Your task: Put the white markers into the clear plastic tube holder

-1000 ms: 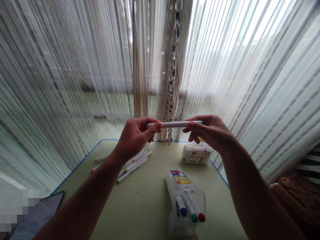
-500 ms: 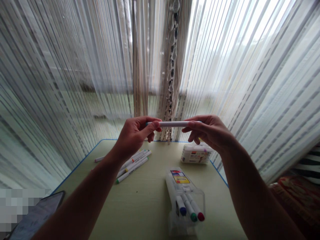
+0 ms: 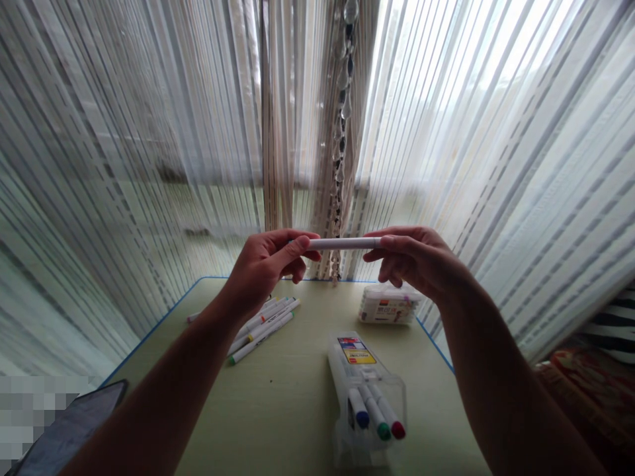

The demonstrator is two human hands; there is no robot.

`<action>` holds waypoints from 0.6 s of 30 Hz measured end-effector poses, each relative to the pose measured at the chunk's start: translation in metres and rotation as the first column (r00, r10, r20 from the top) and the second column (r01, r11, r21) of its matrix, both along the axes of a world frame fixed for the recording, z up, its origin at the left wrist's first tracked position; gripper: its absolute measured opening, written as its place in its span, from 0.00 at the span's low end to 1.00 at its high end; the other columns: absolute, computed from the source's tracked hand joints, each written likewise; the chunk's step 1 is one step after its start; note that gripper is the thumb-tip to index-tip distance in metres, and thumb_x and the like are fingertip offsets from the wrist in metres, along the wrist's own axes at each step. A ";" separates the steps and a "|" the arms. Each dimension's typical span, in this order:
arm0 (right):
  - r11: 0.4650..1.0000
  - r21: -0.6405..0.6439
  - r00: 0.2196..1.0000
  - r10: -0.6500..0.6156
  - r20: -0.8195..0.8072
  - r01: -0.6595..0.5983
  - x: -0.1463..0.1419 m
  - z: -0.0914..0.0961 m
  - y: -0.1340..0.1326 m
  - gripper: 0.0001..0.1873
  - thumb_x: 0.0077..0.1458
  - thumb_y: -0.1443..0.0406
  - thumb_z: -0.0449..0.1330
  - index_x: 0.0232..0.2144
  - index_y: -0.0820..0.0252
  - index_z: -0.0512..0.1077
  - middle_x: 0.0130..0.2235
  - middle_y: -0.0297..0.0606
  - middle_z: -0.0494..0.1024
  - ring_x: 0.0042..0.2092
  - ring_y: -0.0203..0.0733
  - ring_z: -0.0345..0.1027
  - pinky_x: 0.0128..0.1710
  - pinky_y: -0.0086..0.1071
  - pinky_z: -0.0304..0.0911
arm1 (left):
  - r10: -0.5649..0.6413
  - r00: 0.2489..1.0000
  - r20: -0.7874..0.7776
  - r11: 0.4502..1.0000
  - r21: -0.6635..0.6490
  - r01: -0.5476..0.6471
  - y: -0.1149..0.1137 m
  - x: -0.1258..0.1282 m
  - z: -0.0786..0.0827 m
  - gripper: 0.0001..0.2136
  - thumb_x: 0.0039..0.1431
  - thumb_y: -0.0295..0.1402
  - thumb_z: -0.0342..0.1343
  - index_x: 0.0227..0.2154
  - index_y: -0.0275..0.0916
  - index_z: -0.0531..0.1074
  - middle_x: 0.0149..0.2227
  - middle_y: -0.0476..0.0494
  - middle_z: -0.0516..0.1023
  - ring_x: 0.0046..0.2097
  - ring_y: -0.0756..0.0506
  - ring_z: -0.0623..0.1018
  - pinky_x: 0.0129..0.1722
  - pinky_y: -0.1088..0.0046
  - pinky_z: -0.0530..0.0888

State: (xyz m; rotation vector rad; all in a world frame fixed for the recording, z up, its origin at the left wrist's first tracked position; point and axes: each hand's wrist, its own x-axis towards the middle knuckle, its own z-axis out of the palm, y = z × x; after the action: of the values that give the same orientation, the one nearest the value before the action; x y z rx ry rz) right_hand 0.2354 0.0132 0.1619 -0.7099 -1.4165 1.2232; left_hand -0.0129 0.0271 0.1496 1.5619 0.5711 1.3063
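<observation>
A white marker (image 3: 344, 243) is held level in the air above the far end of the pale green table (image 3: 292, 403). My left hand (image 3: 268, 266) pinches its left end between thumb and fingers, and my right hand (image 3: 415, 259) pinches its right end the same way. Both ends of the marker are covered by my fingers. Below my left forearm lie several loose white markers (image 3: 262, 324) with coloured caps.
A clear plastic case (image 3: 368, 396) holds three markers with blue, green and red caps. A small white box of markers (image 3: 389, 304) stands at the far right. A dark phone (image 3: 74, 433) lies at the near left. Striped sheer curtains (image 3: 149, 132) hang close around the table.
My hands have closed in slightly along the marker, and its coloured end caps are now hidden under my fingers. Nothing on the table has moved.
</observation>
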 end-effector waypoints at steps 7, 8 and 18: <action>0.999 -0.009 0.998 0.050 -0.037 -0.050 0.003 0.001 -0.001 0.12 0.51 0.68 0.64 0.39 0.67 0.81 0.30 0.46 0.84 0.20 0.40 0.76 0.12 0.22 0.65 | -0.039 0.999 0.037 0.998 -0.042 0.041 -0.002 -0.001 0.002 0.11 0.60 0.33 0.58 0.40 0.31 0.79 0.31 0.39 0.81 0.23 0.52 0.72 0.23 0.75 0.69; 0.998 -0.007 0.998 0.057 -0.042 -0.057 0.003 0.001 -0.001 0.12 0.51 0.68 0.64 0.39 0.68 0.81 0.30 0.46 0.84 0.20 0.39 0.76 0.13 0.22 0.66 | -0.043 0.998 0.045 0.998 -0.051 0.045 -0.002 -0.001 0.002 0.11 0.60 0.33 0.58 0.40 0.31 0.79 0.31 0.39 0.81 0.23 0.52 0.72 0.23 0.75 0.69; 0.996 -0.030 0.993 0.086 -0.084 -0.089 0.003 0.005 -0.002 0.16 0.48 0.67 0.60 0.39 0.68 0.80 0.30 0.46 0.84 0.18 0.37 0.73 0.11 0.23 0.63 | -0.096 0.988 0.117 0.990 -0.093 0.107 -0.001 -0.002 0.003 0.12 0.59 0.32 0.58 0.40 0.29 0.79 0.31 0.37 0.81 0.23 0.52 0.72 0.22 0.75 0.68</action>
State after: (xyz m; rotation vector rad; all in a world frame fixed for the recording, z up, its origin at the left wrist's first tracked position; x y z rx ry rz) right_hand 0.2382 0.0108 0.1666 -0.6185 -1.3735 1.3326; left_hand -0.0149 0.0264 0.1526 1.4087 0.4725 1.2607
